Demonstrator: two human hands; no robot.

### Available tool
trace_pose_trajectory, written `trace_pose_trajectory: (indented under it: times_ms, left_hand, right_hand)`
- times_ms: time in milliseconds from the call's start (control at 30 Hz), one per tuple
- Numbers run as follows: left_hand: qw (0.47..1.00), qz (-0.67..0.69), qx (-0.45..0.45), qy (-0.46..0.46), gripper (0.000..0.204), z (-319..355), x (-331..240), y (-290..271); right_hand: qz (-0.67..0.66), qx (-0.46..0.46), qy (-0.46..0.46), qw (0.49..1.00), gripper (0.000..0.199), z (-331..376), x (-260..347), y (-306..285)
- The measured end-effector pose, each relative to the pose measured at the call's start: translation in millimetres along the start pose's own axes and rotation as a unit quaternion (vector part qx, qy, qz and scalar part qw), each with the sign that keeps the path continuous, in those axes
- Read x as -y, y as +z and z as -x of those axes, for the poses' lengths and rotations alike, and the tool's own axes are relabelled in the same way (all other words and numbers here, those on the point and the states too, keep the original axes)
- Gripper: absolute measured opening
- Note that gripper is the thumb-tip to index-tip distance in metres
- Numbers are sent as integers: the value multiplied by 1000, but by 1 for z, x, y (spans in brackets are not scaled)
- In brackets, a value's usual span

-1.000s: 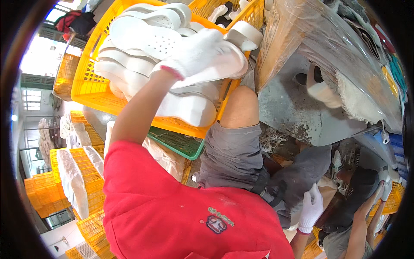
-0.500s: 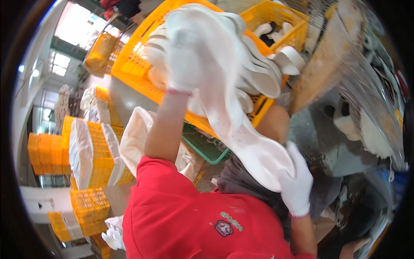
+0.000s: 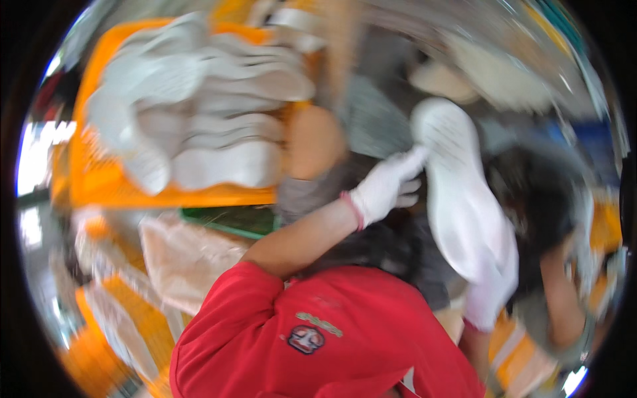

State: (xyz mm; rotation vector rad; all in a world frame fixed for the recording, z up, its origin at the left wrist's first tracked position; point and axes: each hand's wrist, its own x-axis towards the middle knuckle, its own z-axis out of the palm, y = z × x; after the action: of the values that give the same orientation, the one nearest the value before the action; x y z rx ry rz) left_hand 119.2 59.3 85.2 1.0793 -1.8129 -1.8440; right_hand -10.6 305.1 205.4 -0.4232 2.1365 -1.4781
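Note:
The picture is blurred by motion. A long white shoe sole (image 3: pixel 458 199) is held upright at centre right. My left hand (image 3: pixel 387 188), in a white glove, grips the sole's upper left edge with its fingertips. My right hand (image 3: pixel 490 290), also gloved, holds the sole's lower end. An orange crate (image 3: pixel 166 196) at upper left is piled with several more white soles (image 3: pixel 219 113). My red sleeve and shirt (image 3: pixel 318 325) fill the lower middle.
A green crate (image 3: pixel 229 220) sits under the orange one, with pale bags (image 3: pixel 182 259) below it. My knee (image 3: pixel 312 140) is beside the crate. Another person's forearm (image 3: pixel 564 298) shows at the right. Orange crates (image 3: pixel 133 312) stand at lower left.
My left hand has left the pile in the orange crate and swung right to the sole. The sole has moved right with both hands on it. The view has swung and blurred.

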Motion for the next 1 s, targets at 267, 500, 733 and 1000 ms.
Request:
trace_pose_trajectory:
  times_ms: [267,500,733,1000]
  left_hand:
    - [879,471,-16,-68,37,-82,-46,133]
    - [908,-359,9,214,49,-231,11,86]
    - [887,-434,24,-154,90,-147,-31,-20]
    - [970,-141,196,-29,71,-100,-41,0]
  right_hand:
    - [156,-143,-10,977,64,-26,31,31]
    - [263,-77,-322,906,35,-169,18,65]
    - [265,-16,-335,904,19,-227,15,84]
    - [494,-35,-554,669,13,-270,7,99]
